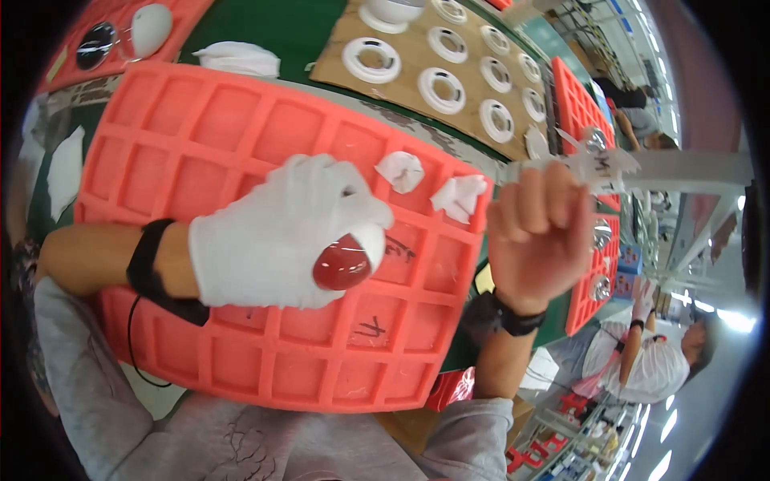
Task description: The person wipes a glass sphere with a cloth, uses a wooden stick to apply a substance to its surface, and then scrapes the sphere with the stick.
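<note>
My left hand (pixel 281 228), in a white glove, is closed around a rounded white part with a glossy, dark red-looking face (pixel 342 264). It holds this part above the red compartment tray (pixel 293 132); the fingers cover much of it. My bare right hand (pixel 541 224) is raised past the tray's right edge, its fingers curled in. White scraps (pixel 536 143) show just behind its fingertips, and whether it grips any of them I cannot make out. Two crumpled white wipes, one round (pixel 400 171) and one folded (pixel 459 197), lie on the tray between my hands.
Rows of white rings (pixel 441 90) lie on a brown board (pixel 341 44) beyond the tray. A white post (pixel 682 170) with tattered strips stands right. More red trays (pixel 593 272) hold shiny domes. Another red tray with a white dome (pixel 151 30) is far left. Co-workers sit at right.
</note>
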Demonstrator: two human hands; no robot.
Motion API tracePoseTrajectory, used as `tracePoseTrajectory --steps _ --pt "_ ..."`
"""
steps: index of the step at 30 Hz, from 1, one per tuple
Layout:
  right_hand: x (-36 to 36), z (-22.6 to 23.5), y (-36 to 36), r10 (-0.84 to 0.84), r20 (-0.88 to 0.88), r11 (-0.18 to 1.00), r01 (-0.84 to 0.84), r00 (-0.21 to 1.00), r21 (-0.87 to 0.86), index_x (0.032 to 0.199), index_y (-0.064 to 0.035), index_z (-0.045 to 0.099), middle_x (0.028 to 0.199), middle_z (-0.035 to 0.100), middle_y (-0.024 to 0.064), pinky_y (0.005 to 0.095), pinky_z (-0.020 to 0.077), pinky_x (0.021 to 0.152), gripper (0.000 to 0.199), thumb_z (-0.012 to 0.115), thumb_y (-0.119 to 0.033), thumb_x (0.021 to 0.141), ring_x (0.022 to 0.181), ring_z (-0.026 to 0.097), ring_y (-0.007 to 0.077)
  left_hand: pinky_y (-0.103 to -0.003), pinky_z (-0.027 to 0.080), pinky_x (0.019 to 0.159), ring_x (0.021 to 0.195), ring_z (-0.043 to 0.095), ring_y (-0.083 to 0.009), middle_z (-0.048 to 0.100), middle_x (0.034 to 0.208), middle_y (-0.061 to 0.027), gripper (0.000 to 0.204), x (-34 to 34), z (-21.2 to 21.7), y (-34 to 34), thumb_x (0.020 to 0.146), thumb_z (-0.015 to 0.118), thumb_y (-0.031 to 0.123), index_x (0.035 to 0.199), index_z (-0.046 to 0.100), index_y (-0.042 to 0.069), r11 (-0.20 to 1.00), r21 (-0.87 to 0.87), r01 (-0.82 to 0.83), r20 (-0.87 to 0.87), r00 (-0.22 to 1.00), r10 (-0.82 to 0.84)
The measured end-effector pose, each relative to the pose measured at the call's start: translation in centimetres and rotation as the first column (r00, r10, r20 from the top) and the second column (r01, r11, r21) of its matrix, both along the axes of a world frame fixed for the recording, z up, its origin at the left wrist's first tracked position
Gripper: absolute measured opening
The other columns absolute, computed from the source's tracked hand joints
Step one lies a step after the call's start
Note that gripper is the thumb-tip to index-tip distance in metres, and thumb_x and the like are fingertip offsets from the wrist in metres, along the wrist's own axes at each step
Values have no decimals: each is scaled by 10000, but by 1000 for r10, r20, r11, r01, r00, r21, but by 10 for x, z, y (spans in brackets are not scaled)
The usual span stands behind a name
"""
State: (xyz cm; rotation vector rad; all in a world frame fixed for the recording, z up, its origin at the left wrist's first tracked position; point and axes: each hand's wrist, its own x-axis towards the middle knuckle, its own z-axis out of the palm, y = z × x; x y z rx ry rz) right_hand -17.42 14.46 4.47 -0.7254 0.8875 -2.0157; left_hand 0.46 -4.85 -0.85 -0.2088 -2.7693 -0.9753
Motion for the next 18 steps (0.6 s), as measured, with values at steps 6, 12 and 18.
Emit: tracePoseTrajectory --steps 6,12,18 --pt "42 -12 -51 328 164 938 -299 930 -176 755 -134 340 598 297 -35 276 183 453 533 276 -525 1112 489 220 93 -445 453 877 984 576 -332 615 1021 -111 539 -27 1 -15 679 852 267 1117 600 80 899 229 374 289 856 -429" --pt "50 -25 -60 407 139 912 -391 903 -129 769 -132 357 553 279 -42 277 146 417 573 231 -586 1095 440 169 84 -416 493 813 872 599 -344 648 898 -96 454 -19 -14 -15 658 895 300 935 613 78 854 425 300 -87 953 -291" --pt "52 -25 -60 382 41 922 -378 923 -89 760 -135 362 533 288 -40 277 140 399 625 195 -658 1060 423 149 81 -393 489 704 716 578 -313 631 742 -62 452 -21 -16 -10 634 914 339 852 614 80 867 427 256 -157 966 -207"
